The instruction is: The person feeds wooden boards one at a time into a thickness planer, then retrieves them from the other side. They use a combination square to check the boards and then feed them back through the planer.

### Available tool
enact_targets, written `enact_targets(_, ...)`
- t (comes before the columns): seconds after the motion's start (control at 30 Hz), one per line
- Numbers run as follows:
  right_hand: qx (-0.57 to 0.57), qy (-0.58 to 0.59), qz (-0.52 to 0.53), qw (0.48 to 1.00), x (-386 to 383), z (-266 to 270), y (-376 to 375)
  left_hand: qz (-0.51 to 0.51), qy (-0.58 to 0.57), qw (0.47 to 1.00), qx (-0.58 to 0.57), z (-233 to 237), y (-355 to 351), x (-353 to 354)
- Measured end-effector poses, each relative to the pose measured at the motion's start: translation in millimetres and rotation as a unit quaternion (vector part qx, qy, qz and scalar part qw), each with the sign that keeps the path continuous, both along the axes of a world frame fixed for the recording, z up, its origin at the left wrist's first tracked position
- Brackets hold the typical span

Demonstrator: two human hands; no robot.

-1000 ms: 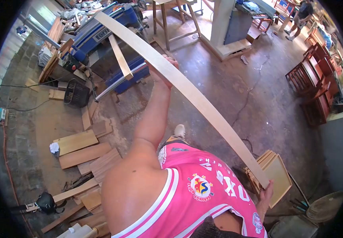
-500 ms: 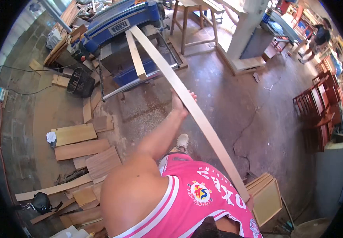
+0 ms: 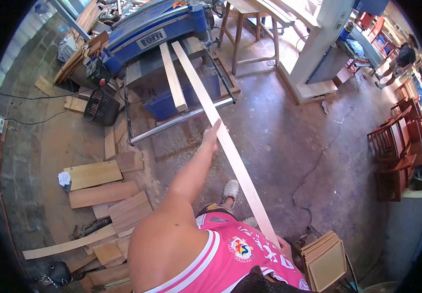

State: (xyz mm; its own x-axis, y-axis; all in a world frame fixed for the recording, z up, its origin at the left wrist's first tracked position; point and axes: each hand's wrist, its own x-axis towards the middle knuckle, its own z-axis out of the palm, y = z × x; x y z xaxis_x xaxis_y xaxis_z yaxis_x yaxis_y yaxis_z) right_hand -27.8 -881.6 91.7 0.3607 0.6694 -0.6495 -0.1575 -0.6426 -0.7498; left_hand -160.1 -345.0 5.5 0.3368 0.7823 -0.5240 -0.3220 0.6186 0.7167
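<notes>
A long pale wooden board [image 3: 242,171] runs from the bed of a blue planer [image 3: 123,46] back to my waist. My left hand [image 3: 212,136] is closed around the board near its middle, thumb on the upper side and fingertips showing at the far edge. Close to my pink jersey, my right hand [image 3: 284,249] is at the board's near end; its fingers are partly hidden but appear wrapped around that end. A shorter wooden piece [image 3: 173,80] lies on the planer bed, left of the long board, with a narrow gap between them.
A metal roller bar [image 3: 172,124] crosses the planer's front. Several flat boards [image 3: 103,194] and a black basket [image 3: 102,105] lie on the left floor. Framed panels [image 3: 325,261] stand near my right side. Wooden chairs [image 3: 396,136] and another person [image 3: 402,58] are at the right.
The board's near end has swung left, and its far end now lies apart from the shorter piece. My left hand has shifted slightly with it. The camera view has moved a little.
</notes>
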Motion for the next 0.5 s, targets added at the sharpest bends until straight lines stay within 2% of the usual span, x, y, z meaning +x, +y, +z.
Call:
enact_targets(0.03,0.006,-0.04,0.048,0.998,-3.6,6.9,21.3,0.009,0.05,0.998,0.029,2.9,-10.6,-3.5)
enact_targets(0.1,0.037,-0.052,0.091,0.994,-10.2,-16.9,47.8,0.01,0.077,0.997,0.0,-1.7,-27.5,-7.6)
enact_targets(0.17,0.096,-0.036,0.093,0.99,-23.1,-12.4,87.3,0.092,0.179,0.977,0.063,10.5,-55.1,-1.8)
enact_targets(0.2,0.098,-0.038,0.084,0.991,-29.5,-17.6,105.0,0.082,0.248,0.962,0.076,15.6,-63.4,-2.0)
enact_targets(0.23,0.097,-0.042,0.073,0.992,-34.2,-22.1,117.8,0.079,0.248,0.963,0.077,16.1,-72.2,-0.7)
enact_targets(0.3,0.111,-0.05,0.066,0.99,-41.2,-16.6,137.5,0.068,0.432,0.859,0.267,21.3,-77.8,10.2)
enact_targets(0.37,0.128,-0.059,0.047,0.989,-42.7,-14.1,150.9,0.026,0.388,0.883,0.263,38.6,-72.1,4.8)
enact_targets(0.43,0.126,-0.039,0.065,0.989,-44.2,-12.8,155.3,0.032,0.455,0.841,0.289,23.4,-59.5,3.7)
enact_targets(0.47,0.149,-0.094,0.073,0.982,-44.7,-28.3,154.5,0.029,0.463,0.841,0.277,19.1,-57.4,3.0)
enact_targets(0.5,0.149,-0.099,0.066,0.982,-46.9,-41.3,155.7,0.026,0.471,0.841,0.265,25.3,-56.0,2.8)
